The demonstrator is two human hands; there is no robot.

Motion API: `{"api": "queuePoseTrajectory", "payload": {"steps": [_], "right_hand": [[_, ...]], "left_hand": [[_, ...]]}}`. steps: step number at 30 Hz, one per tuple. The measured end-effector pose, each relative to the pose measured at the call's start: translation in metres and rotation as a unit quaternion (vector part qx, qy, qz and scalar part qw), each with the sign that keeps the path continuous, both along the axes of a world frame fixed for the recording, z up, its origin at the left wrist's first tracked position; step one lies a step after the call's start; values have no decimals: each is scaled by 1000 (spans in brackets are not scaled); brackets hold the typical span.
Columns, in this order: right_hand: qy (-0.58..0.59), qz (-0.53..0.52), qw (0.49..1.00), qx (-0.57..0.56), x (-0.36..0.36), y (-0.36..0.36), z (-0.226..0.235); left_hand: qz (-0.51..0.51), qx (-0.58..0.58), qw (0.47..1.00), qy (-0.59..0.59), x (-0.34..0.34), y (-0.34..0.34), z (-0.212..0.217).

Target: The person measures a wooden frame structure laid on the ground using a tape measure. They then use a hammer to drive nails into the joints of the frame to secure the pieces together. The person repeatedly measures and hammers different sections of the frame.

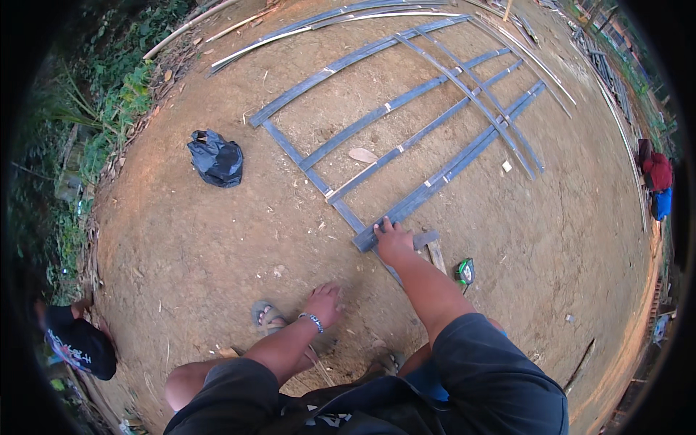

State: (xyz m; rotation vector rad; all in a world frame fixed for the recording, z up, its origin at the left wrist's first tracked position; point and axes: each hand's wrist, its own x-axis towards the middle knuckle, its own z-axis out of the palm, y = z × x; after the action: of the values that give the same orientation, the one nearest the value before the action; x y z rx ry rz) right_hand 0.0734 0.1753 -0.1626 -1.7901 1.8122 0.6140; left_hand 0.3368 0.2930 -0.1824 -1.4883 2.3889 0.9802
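Long dark grey slats form a curved lattice on the bare ground. My right hand point(392, 241) has its fingers bent onto the near end of the double slat point(406, 205), at the corner over a crossing slat point(348, 215). Beside that hand lies what looks like a hammer, with a dark head and a pale wooden handle point(436, 254) partly behind my forearm. My left hand point(325, 303), a chain bracelet on its wrist, hangs above the dirt near my sandalled foot, fingers loosely extended and holding nothing. A green and black tape measure point(465, 271) sits right of my right forearm.
A black plastic bag point(216, 158) stands left of the lattice. Loose slats point(319, 27) lie beyond it. A person in a black shirt point(81, 346) is at the lower left, and another in red point(658, 172) at the far right. Green plants point(130, 94) border the left side.
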Motion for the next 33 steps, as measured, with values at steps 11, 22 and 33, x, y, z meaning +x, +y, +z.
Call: {"api": "queuePoseTrajectory", "payload": {"steps": [11, 22, 33], "right_hand": [[11, -12, 999, 36, 1, -1, -1], [-6, -24, 1000, 17, 6, 0, 3], [-84, -48, 995, 16, -5, -3, -15]], "left_hand": [[24, 17, 999, 22, 37, 7, 2], [-44, 123, 987, -92, 47, 18, 27], [-155, 96, 981, 71, 63, 6, 271]]}}
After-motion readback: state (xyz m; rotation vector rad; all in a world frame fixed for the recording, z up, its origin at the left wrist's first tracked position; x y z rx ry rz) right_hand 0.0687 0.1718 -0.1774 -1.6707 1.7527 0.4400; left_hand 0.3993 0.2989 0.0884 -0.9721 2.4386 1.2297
